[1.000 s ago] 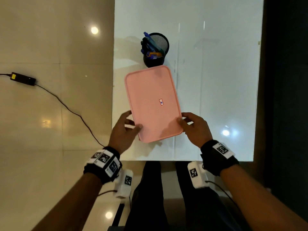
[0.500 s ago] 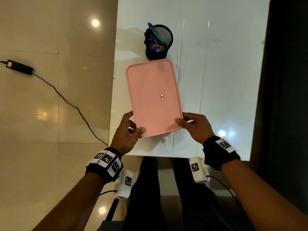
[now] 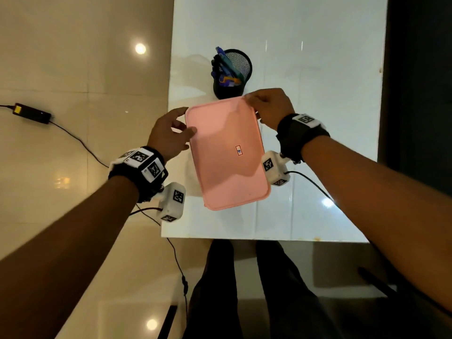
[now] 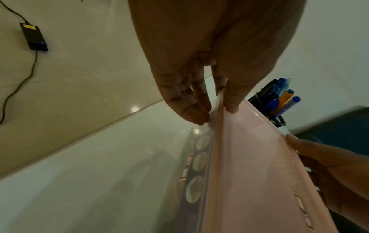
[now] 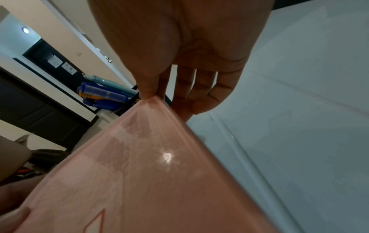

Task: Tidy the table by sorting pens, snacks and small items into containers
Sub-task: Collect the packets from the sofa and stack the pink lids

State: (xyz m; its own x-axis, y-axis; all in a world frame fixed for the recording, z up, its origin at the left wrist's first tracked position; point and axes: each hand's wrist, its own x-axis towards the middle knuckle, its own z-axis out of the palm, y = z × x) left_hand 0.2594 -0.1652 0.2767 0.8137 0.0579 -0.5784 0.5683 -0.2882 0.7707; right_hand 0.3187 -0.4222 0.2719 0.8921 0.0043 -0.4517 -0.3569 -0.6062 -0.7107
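Pink tray (image 3: 226, 152) held above white table (image 3: 318, 118), long axis running away from body, slightly skewed; whether near end touches tabletop can't be told. Small red-bordered sticker (image 3: 239, 150) approx. mid-tray. Left hand (image 3: 168, 135) at far-left edge: thumb on top of rim, fingers curled beneath, pinching rim w/ thumb pad vs. fingertips, confirmed in left wrist view (image 4: 201, 88). Right hand (image 3: 270, 107) at far-right corner: thumb tip pressed onto corner from above, other fingers together and extended under the edge, per right wrist view (image 5: 179, 71); corner clamped betw. thumb and fingers. Black mesh pen cup (image 3: 232, 73) upright on table just beyond tray's far edge, near right hand, holding several blue pens (image 3: 226, 62) plus one w/ orange section. Tray surface bare apart from sticker. Black power adapter (image 3: 31, 113) w/ cable on tiled floor (image 3: 73, 69), left of table, well apart.
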